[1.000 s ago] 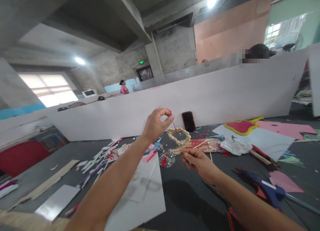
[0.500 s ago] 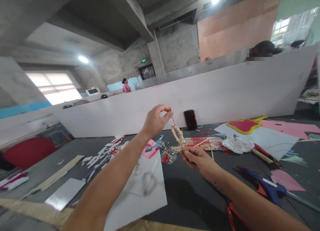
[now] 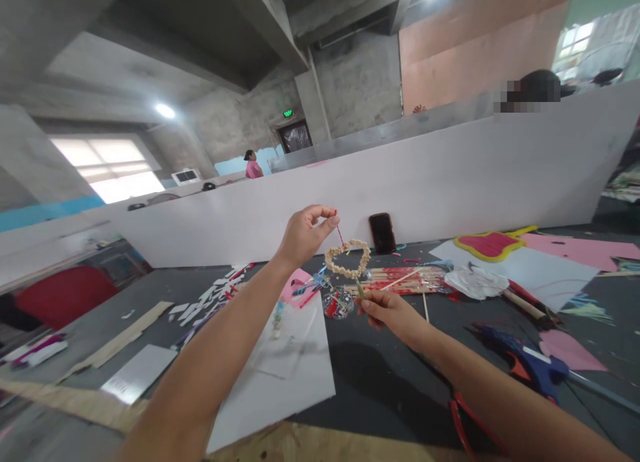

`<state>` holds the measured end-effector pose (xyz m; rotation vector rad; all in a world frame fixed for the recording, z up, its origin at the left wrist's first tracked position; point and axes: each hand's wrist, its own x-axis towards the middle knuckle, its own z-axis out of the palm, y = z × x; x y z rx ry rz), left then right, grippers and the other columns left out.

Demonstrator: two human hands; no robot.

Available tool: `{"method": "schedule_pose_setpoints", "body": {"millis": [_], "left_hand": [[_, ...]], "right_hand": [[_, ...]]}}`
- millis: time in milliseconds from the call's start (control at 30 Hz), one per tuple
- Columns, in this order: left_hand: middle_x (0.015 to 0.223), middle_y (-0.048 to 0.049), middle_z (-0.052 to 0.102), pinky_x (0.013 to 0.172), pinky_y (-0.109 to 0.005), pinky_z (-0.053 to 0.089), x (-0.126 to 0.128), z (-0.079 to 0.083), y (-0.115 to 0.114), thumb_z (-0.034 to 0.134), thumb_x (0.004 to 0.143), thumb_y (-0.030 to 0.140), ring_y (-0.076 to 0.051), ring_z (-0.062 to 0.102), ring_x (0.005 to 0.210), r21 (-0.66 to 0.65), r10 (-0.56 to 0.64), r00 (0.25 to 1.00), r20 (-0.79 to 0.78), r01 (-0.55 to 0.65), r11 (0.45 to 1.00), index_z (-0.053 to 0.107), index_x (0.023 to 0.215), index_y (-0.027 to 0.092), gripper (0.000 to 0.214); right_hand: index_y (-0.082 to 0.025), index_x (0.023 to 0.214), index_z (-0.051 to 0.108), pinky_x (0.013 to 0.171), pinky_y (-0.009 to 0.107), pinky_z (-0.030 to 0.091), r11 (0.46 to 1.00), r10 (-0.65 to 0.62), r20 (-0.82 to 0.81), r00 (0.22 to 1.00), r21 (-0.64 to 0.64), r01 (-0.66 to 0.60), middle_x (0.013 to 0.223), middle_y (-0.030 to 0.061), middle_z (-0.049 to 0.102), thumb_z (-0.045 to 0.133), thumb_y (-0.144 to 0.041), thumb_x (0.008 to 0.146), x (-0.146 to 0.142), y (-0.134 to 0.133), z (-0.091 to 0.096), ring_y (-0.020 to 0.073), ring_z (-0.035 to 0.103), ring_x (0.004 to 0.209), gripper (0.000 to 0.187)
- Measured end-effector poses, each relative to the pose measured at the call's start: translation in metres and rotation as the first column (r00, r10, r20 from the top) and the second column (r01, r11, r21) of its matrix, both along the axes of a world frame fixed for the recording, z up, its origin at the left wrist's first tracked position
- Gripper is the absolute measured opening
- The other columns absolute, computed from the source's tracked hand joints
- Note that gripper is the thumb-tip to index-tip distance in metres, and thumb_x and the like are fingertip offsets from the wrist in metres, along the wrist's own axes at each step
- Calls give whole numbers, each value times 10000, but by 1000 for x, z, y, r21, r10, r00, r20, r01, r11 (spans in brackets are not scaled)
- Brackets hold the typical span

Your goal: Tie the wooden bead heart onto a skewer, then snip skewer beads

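My left hand [image 3: 311, 232] is raised, thumb and fingertips pinched on a thin red string [image 3: 340, 235]. From that string hangs a heart-shaped ring [image 3: 363, 265] covered in pale, crumbly-looking bits, its open middle facing me. My right hand [image 3: 385, 309] sits just below, its fingers closed round a small greenish strip [image 3: 361, 290] that points up to the ring's lower tip. Whether the strip is joined to the ring I cannot tell. Under both hands lie a white sheet [image 3: 295, 382] and a clear round pack [image 3: 339, 303] of small red and white pieces.
A dark phone [image 3: 382, 233] leans on the white partition [image 3: 450, 175]. Wooden sticks in red-marked wrap [image 3: 415, 279] lie behind my right hand. On the right are a blue glue gun [image 3: 537, 369], red-handled pliers [image 3: 460, 422] and a yellow-edged red shape [image 3: 490, 246]. White strips [image 3: 210, 295] lie scattered left.
The heart-shaped ring has turned from nearly edge-on to face me. My left hand has shifted slightly left, and my right hand sits a little lower relative to the ring.
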<state>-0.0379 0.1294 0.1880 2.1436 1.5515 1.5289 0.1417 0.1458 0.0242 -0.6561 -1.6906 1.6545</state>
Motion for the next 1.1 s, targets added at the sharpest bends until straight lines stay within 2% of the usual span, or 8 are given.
{"method": "schedule_pose_setpoints", "body": {"millis": [133,300,467,667,833,933,1033,1100], "left_hand": [[986,-77,694,902,-368,452,0,-12,-1,627,771,360,-202,622,955,-65,-30,1000,-5,29,997,663,826,176,195],[971,-58,695,910,-341,444,7,-37,-1,630,770,356,-199,619,975,-119,-79,996,-29,75,990,668,796,194,169],[918,-29,698,919,-327,431,18,-61,-1,623,777,340,-192,615,956,-105,-108,988,-114,96,990,674,761,220,131],[925,-16,707,918,-307,426,33,-82,-3,621,758,263,-196,599,997,-88,-87,985,-149,74,993,686,752,229,74],[915,-25,706,936,-316,407,41,-89,-9,638,747,285,-211,587,1026,-142,-127,989,-80,115,983,705,738,220,94],[971,-48,697,914,-328,416,45,-88,-15,630,762,339,-223,594,1008,-270,-240,966,99,259,928,719,867,198,197],[968,-65,698,868,-320,435,48,-88,-20,616,782,378,-212,608,954,-352,-357,848,392,497,794,695,1001,156,321],[921,-63,699,842,-306,432,49,-90,-20,656,754,388,-189,609,895,-365,-352,780,517,573,734,690,1012,139,360]], "right_hand": [[-169,879,625,462,242,327,970,-219,75,973,128,208,665,-7,577,666,-407,669,20,20,9,107,474,513,320],[-184,965,613,541,264,339,837,-465,29,885,339,429,685,-4,565,530,-423,783,44,30,54,118,443,577,312],[-195,951,657,568,258,351,799,-433,85,897,496,339,743,12,614,538,-435,793,32,16,90,118,464,610,311],[-166,822,672,549,240,362,807,-379,181,907,544,229,697,16,627,566,-428,765,22,13,87,120,496,611,288],[-171,765,638,531,228,338,804,-350,206,914,566,180,639,-15,578,527,-368,793,31,7,86,99,450,563,227],[-172,754,627,514,226,319,803,-338,215,916,573,162,588,-33,520,521,-366,800,37,2,87,91,409,533,226],[-167,769,615,519,226,330,804,-338,203,919,570,170,620,-27,521,524,-373,804,40,-1,85,95,418,555,228],[-165,791,611,532,225,348,805,-343,192,920,564,182,665,-16,538,529,-386,807,41,-2,82,99,438,584,236]]}}
